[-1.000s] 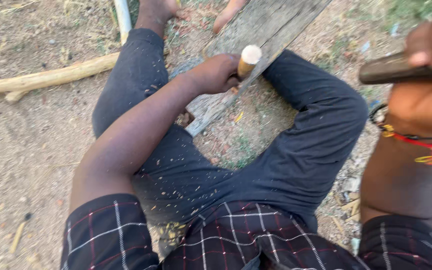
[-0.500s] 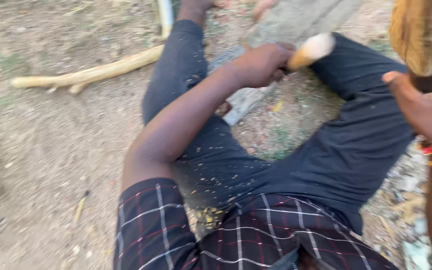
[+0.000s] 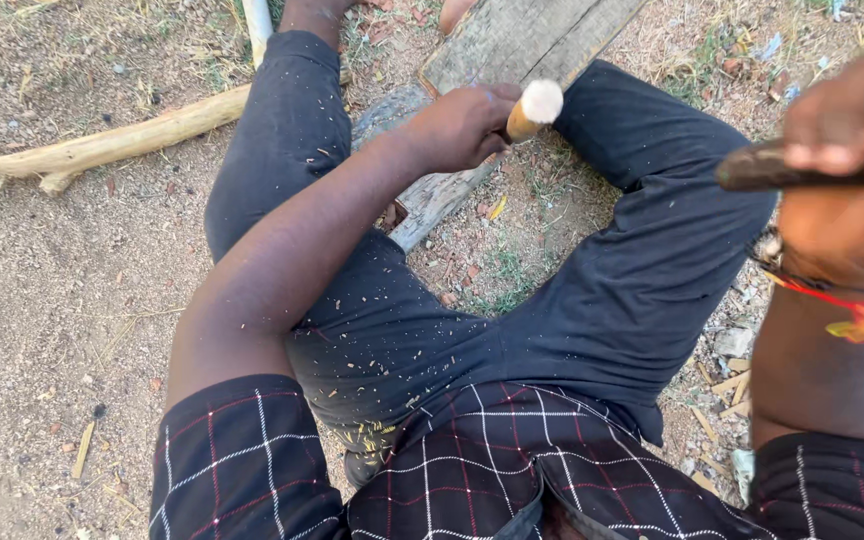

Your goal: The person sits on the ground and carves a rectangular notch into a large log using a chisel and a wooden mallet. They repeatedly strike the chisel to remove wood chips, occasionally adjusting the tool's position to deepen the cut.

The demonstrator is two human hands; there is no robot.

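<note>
I sit on the ground with my legs in dark trousers spread around a grey wooden plank (image 3: pixel 512 45). My left hand (image 3: pixel 457 125) grips a short pale wooden stick (image 3: pixel 534 108), held upright on the plank with its cut end facing up. My right hand (image 3: pixel 847 165) is raised close to the camera at the right, closed around a dark handle (image 3: pixel 762 168); the rest of that tool is out of view. A red band sits on my right wrist. Wood chips dot my trousers.
A long pale branch (image 3: pixel 102 145) lies on the dirt at the left. A thin white pipe (image 3: pixel 257 20) stands near my left knee. Chips, stones and dry grass litter the ground at the right.
My right hand with the dark handle has risen back up at the right after swinging down. My left hand keeps the stick on the plank. The view has shifted.
</note>
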